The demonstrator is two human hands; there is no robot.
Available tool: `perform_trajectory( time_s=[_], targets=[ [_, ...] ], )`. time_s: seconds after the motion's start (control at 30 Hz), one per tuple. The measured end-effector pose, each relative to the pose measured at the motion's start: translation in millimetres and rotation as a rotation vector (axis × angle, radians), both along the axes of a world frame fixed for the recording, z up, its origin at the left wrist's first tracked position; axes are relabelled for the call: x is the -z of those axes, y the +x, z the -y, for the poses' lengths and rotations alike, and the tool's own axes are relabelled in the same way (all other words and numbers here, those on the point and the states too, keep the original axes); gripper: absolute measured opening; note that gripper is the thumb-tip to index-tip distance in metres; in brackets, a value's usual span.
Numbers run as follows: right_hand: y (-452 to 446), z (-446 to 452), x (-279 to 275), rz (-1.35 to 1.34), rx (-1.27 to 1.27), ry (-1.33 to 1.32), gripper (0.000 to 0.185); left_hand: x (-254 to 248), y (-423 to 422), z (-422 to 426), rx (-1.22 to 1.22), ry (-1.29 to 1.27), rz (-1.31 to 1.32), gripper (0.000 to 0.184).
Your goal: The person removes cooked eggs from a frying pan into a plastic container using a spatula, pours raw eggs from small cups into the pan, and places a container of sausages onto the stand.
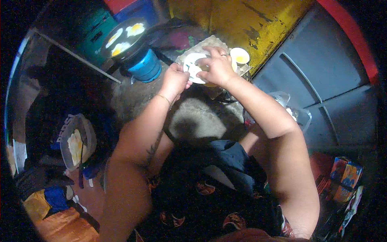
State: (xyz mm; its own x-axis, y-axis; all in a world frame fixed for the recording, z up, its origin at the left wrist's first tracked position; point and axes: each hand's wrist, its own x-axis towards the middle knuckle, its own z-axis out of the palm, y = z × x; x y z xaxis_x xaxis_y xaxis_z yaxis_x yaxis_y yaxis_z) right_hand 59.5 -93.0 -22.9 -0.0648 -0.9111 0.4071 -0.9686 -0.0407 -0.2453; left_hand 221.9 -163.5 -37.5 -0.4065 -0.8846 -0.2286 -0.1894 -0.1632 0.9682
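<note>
My left hand (175,82) is closed on the near left rim of a small white dish (191,75), its thumb on top. Over that dish, my right hand (219,69) is bent with thumb and forefinger apart; the palm hides whatever is beneath it. Pale bits with dark specks show inside the dish. Just right of my right hand stands a small white bowl (240,56) with a raw egg in it. A grey egg tray (212,42) lies behind and under my hands.
Beyond my left hand, a frying pan (139,40) with three frying eggs sits on a blue stove (146,67). At the left is a plastic container (89,126) of cooked eggs with a dark-handled utensil (81,177). Plastic bags (296,115) lie at the right, near a grey cabinet (300,76).
</note>
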Motion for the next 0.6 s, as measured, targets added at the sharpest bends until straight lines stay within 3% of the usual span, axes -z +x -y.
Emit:
perform_trajectory(
  time_s=[0.17,0.27,0.4,0.5,0.6],
  targets=[
    [-14.9,10.1,19.4,0.071,0.027,-0.018,0.024,7.1,-7.0,-3.3,0.031,0.013,-0.04,0.016],
    [-40.3,26.2,29.7,0.414,-0.024,-0.015,0.019,9.3,-7.5,-0.3,0.017,0.036,-0.054,0.017],
    [-83.0,36.9,37.6,0.656,0.092,-0.155,0.022,17.7,-4.7,15.6,0.01,0.04,-0.019,0.017],
    [-107.3,32.0,41.6,0.749,0.358,0.14,0.022,18.2,-3.1,20.2,-0.049,0.041,-0.067,0.017],
    [-117.4,32.5,59.9,0.312,0.387,0.161,0.024,16.0,-2.4,23.9,-0.032,0.047,-0.058,0.016]
  ],
)
